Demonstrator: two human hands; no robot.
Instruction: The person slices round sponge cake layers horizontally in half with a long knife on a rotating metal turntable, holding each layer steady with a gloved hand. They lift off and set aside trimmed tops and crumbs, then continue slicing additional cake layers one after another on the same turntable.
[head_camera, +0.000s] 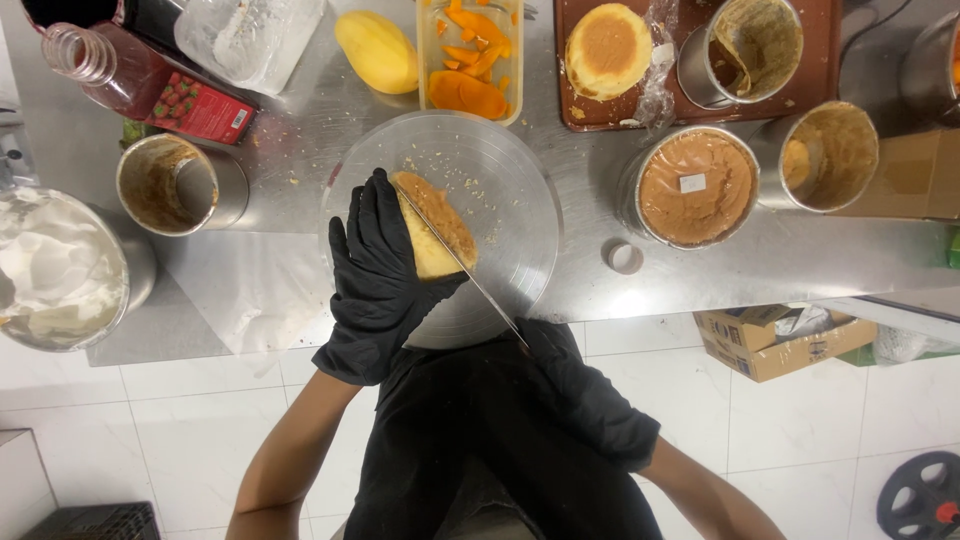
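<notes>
A round sponge cake (440, 222) with a brown crust stands on edge on a clear round plate (505, 180) on the steel counter. My left hand (375, 270), in a black glove, is cupped around the cake's left side and holds it. A long thin knife (480, 295) runs diagonally through the cake towards my body. My right hand (555, 360), also gloved in black, grips the knife's handle at the counter's front edge and is hard to tell apart from my black apron.
Left: a bowl of whipped cream (55, 270), an empty cake tin (175, 185), a bottle of red liquid (140, 80). Behind: a mango (375, 50), a tub of mango slices (470, 60), a brown tray (820, 50) with a sponge. Right: tins with cake (695, 185). A cardboard box (780, 340) sits on the floor.
</notes>
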